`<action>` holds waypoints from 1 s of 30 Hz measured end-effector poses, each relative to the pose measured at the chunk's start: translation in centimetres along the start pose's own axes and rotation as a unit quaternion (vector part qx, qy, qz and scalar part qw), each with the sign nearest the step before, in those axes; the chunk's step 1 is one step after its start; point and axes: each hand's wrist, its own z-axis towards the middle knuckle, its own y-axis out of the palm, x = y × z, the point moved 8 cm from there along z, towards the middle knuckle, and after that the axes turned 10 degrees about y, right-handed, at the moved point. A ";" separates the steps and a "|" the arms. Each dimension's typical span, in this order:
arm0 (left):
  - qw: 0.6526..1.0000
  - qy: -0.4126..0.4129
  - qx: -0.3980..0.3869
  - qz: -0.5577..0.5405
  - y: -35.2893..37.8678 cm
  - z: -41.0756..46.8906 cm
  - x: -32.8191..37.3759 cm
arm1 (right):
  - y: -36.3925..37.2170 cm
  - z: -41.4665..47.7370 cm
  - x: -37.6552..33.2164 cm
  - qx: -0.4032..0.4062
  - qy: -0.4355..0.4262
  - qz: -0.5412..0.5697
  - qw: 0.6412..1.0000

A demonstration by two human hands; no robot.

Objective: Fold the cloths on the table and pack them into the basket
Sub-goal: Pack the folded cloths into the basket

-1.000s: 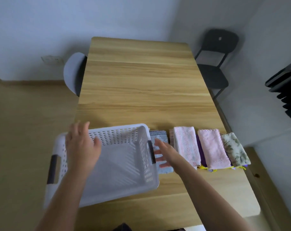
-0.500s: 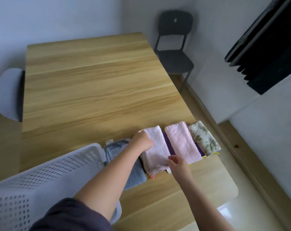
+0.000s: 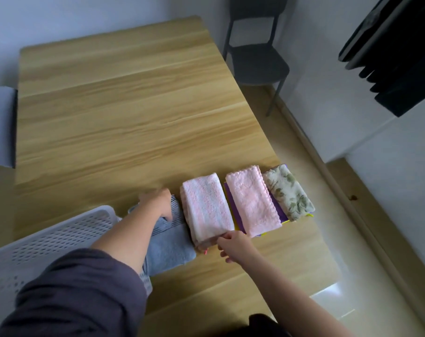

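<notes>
Cloths: a grey-blue folded towel [image 3: 170,246], a pink-and-white striped terry towel [image 3: 206,205], a plain pink towel [image 3: 251,203] and a floral cloth [image 3: 289,190] lay folded side by side on the wooden table [image 3: 133,117].
Left hand [image 3: 158,203]: it rested on the grey-blue towel's far end; I couldn't tell whether its fingers gripped.
Right hand [image 3: 235,246]: its fingers pinched the striped terry towel's near end, likely to lift it level.
White perforated plastic basket [image 3: 48,239]: it sat just left of the row, handy for packing.

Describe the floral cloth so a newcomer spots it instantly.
On the wooden table, folded cloths lie in a row near the front edge. The floral cloth is rightmost. Only it shows green leaves on cream; its neighbour is plain pink.
</notes>
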 end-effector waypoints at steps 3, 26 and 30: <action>0.999 0.036 0.008 -0.009 -0.2 0.2 0.0 | 0.6 0.1 0.2 -0.016 -0.001 -0.010 1.000; 0.939 0.299 0.019 -0.168 -5.3 -5.8 1.8 | 6.1 -5.4 -0.2 -0.036 -0.085 0.224 0.970; 0.918 0.314 0.042 -0.240 -7.0 -7.0 0.7 | 4.0 -6.7 -1.3 -0.054 -0.132 0.285 0.948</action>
